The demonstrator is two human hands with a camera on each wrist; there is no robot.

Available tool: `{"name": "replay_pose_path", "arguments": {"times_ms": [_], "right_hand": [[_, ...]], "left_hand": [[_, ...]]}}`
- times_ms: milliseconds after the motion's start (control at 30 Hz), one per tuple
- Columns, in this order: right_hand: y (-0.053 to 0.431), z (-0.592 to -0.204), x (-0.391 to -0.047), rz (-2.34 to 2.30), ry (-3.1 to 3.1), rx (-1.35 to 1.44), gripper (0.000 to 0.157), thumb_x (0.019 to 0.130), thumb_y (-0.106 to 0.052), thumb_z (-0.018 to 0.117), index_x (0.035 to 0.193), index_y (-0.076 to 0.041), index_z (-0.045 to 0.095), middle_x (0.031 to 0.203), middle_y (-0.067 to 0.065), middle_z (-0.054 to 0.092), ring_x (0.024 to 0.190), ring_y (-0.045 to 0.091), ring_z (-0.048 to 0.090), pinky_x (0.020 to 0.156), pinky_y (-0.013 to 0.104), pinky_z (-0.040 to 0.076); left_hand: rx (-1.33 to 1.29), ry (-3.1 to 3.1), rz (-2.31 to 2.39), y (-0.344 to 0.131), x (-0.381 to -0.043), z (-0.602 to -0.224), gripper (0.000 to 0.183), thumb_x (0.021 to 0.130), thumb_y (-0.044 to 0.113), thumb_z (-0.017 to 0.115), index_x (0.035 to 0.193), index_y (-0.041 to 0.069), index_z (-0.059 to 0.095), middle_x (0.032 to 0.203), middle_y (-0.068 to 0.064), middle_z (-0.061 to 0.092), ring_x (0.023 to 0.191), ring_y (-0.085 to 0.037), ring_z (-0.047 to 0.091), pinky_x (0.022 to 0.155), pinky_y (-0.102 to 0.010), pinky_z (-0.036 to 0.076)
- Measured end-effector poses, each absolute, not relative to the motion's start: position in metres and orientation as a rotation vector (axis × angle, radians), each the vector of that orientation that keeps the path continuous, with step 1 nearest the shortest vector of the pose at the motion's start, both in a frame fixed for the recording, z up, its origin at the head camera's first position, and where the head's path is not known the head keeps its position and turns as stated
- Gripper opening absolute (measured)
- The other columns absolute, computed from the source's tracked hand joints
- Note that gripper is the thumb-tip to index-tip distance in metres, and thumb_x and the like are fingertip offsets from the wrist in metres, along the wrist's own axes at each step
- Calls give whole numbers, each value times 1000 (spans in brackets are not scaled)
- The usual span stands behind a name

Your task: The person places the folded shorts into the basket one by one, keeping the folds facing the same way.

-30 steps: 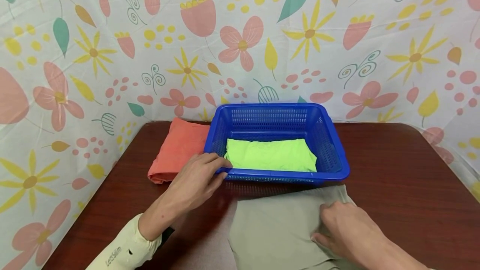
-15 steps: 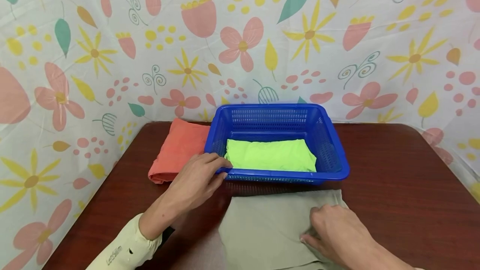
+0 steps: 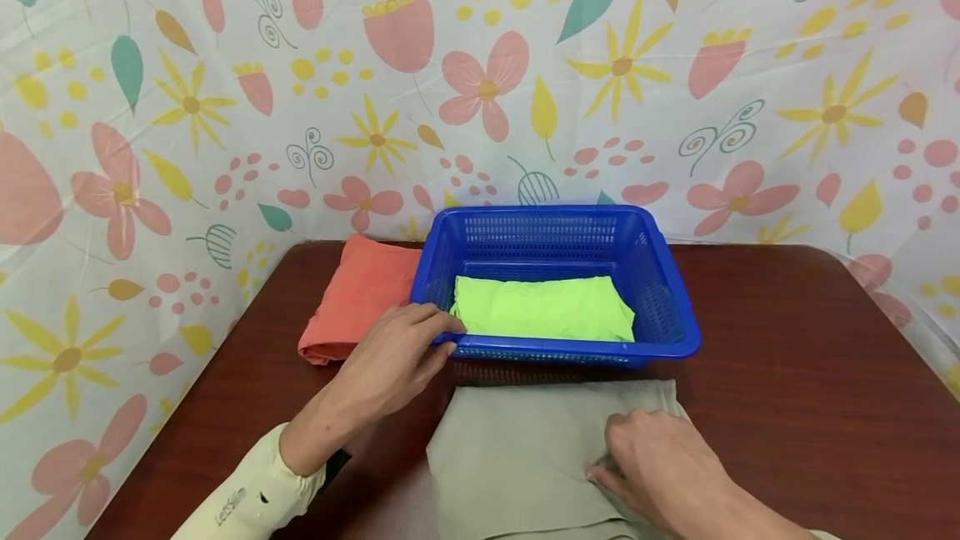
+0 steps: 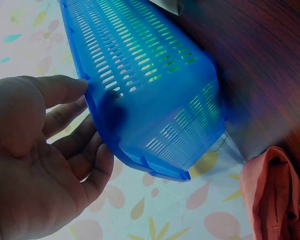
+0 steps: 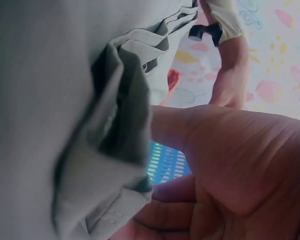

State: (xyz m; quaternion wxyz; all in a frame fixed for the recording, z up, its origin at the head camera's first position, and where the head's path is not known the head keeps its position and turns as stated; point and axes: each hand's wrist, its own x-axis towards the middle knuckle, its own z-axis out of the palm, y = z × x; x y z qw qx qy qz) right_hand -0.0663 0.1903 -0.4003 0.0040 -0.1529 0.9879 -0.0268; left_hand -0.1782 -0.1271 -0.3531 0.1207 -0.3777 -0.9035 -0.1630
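My left hand (image 3: pixel 393 361) grips the front left rim of a blue plastic basket (image 3: pixel 660 351), thumb on one side and fingers on the other, as the left wrist view also shows. Inside the basket lies a folded neon-green cloth (image 3: pixel 543 307). In front of the basket is a folded grey-green garment (image 3: pixel 525 448), its far edge close to the basket. My right hand (image 3: pixel 663 465) holds that garment near its right edge. From the right wrist, the garment's folded layers (image 5: pixel 125 100) hang bunched beside the thumb; the fingertips are partly hidden by the cloth.
A folded coral-red cloth (image 3: pixel 360 298) lies against the basket's left side. All stands on a dark reddish-brown table (image 3: pixel 810 373), with a flower-printed sheet (image 3: pixel 480 90) hanging behind it and along the left.
My right hand has moved left with the grey-green garment, whose left edge now lies further left and slightly nearer the basket. The left hand and the basket have stayed in place.
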Motion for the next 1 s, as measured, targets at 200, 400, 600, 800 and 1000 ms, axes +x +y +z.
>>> {"name": "replay_pose_path", "arguments": {"times_ms": [200,400,600,800,1000], "right_hand": [[181,-400,-67,-69,3091,-465,48,77,-50,92,61,-23,56,61,-7,56,54,14,56,51,41,50],[177,-398,-69,-78,3056,-498,53,79,-49,91,57,-25,50,58,-7,51,53,15,56,50,39,51],[175,-397,-68,-104,3063,-491,54,79,-46,91,55,-26,47,57,-8,50,53,15,56,49,38,51],[174,-397,-67,-85,3088,-491,56,78,-46,92,55,-26,46,56,-8,49,52,15,56,48,37,50],[171,-396,-68,-97,3083,-466,54,78,-45,92,55,-25,48,58,-7,54,54,18,60,50,40,52]], "left_hand": [[-1117,-2630,-482,-127,-178,-352,18,99,16,76,117,20,76,104,9,70,99,-12,65,90,-35,53],[-1119,-2627,-488,-127,-178,-352,18,99,15,76,116,19,75,103,9,70,97,-11,65,90,-34,53],[-1118,-2628,-484,-127,-179,-352,18,99,16,76,117,20,75,104,9,70,97,-11,65,91,-34,53],[-1118,-2620,-481,-127,-179,-353,18,99,15,76,117,19,75,104,8,70,97,-12,65,91,-34,53],[-1112,-2623,-479,-127,-179,-353,19,99,15,76,117,19,76,104,8,71,97,-12,65,89,-34,53]]}}
